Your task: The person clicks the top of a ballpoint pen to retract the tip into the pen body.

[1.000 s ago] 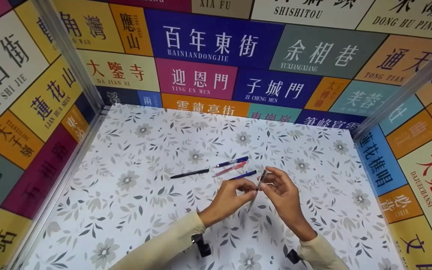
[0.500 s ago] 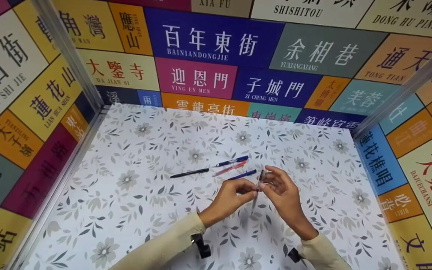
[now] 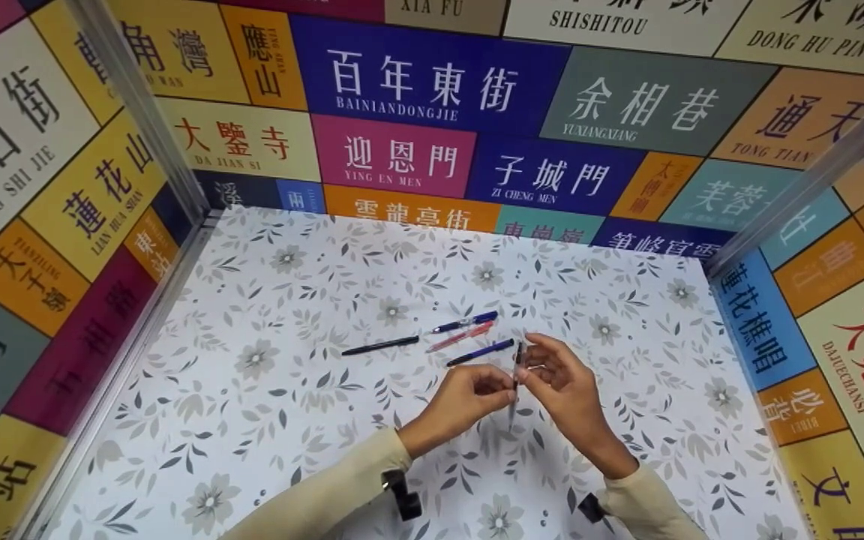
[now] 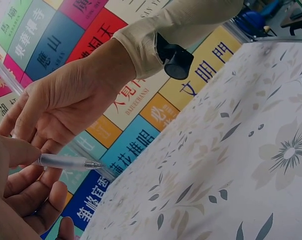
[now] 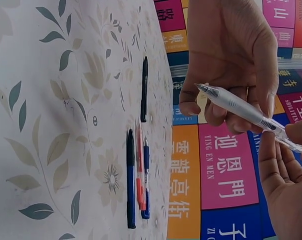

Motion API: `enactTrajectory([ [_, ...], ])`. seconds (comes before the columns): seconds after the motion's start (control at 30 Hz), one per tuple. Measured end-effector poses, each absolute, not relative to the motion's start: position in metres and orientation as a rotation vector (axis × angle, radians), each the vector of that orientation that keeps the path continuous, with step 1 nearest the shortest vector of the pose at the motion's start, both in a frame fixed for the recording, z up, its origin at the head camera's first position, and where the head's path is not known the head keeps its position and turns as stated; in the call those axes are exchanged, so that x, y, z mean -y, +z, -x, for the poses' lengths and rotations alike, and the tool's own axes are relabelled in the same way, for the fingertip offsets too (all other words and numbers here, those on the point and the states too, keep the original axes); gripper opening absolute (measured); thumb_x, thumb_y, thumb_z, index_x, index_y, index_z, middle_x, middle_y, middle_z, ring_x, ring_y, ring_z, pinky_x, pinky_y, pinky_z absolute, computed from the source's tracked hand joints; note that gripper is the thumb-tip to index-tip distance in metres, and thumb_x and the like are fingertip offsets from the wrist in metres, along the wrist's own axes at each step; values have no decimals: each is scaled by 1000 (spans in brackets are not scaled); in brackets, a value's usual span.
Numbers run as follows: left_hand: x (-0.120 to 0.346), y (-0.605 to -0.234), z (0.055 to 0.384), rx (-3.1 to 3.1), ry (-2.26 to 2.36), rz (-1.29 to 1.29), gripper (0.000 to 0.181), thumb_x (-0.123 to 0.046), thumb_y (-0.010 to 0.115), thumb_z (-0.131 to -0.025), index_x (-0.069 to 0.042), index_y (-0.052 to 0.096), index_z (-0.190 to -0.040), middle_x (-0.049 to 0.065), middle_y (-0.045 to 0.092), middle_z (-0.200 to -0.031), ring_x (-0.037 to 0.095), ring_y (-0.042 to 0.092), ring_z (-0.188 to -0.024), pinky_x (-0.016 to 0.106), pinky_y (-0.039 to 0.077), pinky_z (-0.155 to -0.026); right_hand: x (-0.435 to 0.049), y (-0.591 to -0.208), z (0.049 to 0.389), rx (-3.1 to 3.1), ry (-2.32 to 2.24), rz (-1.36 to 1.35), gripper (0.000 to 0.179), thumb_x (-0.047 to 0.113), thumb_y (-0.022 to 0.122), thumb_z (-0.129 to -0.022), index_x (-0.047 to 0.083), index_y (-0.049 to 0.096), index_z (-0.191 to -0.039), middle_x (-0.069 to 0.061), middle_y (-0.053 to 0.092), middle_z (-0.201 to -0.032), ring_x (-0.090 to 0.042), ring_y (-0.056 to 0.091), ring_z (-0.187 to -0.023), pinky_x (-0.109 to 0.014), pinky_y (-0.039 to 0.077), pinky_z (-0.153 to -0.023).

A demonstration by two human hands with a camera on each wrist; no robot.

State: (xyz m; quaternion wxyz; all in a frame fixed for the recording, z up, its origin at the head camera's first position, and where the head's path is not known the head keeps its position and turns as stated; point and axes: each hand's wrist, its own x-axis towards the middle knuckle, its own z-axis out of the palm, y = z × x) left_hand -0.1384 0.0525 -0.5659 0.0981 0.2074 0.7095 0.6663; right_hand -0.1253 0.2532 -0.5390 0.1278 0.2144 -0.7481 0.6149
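Pens, 5 pcs., on & above floral-print counter (image 3: 327, 285).
L to R, head view: blk. pen (image 3: 380, 346), lying apart fr. group; red pen (image 3: 460, 337), lying betw. blue/clear pen (image 3: 465, 322) (far side) & dk. blue pen (image 3: 481, 352) (near side), approx. parallel; L hand (image 3: 458, 395), fingers bent, thumb & fingertips pinching clear pen (image 5: 235, 106), which is held off counter betw. both hands, tip exposed; R hand (image 3: 563, 381), part-curled, thumb & finger gripping pen's rear end.

The left hand (image 3: 463, 395) and right hand (image 3: 567, 384) pinch close together, fingers bent.
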Motion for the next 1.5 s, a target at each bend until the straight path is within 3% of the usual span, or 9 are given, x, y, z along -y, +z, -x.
enactTrajectory([
  [0.23, -52, -564, 135, -2087, 1964, -625, 5, -11, 82, -99, -8, 84, -102, 2, 80, -93, 4, 70, -82, 25, 59, -80, -257, -539, 124, 2195, 1775, -667, 51, -16, 73, -97, -4, 64, -145, -25, 68, -113, -20, 74, -106, -27, 63, -86],
  [0.5, -51, -561, 132, -2061, 1971, -656, 10, -10, 81, -99, -3, 83, -105, 4, 80, -94, 4, 70, -83, 24, 59, -80, -261, -535, 122, 2204, 1760, -746, 52, -18, 73, -96, -7, 62, -145, -24, 67, -113, -21, 74, -105, -27, 63, -82],
  [0.87, -46, -563, 132, -2033, 1972, -779, 13, -8, 79, -99, 1, 81, -107, -2, 79, -92, 3, 70, -85, 27, 58, -85, -262, -534, 119, 2202, 1804, -757, 55, -20, 72, -95, -4, 63, -146, -26, 66, -116, -21, 74, -106, -27, 63, -85],
  [1.07, -45, -564, 131, -2048, 1980, -824, 17, -8, 80, -99, 5, 79, -110, 4, 80, -97, 4, 71, -89, 32, 60, -91, -262, -535, 119, 2188, 1844, -747, 54, -20, 72, -95, -6, 62, -145, -27, 66, -116, -22, 74, -107, -29, 63, -87],
  [1.23, -44, -566, 130, -2064, 1971, -846, 13, -8, 80, -99, 0, 80, -110, 3, 80, -98, 5, 72, -91, 42, 61, -93, -262, -536, 118, 2190, 1848, -725, 53, -20, 73, -94, -7, 63, -145, -26, 66, -115, -21, 75, -106, -28, 63, -86],
  [1.5, -44, -568, 128, -2087, 1950, -843, 11, -8, 80, -99, -3, 80, -109, 4, 80, -99, 6, 72, -92, 43, 61, -94, -261, -536, 118, 2152, 1902, -727, 51, -21, 72, -94, -10, 62, -143, -30, 66, -114, -22, 74, -106, -27, 62, -87],
])
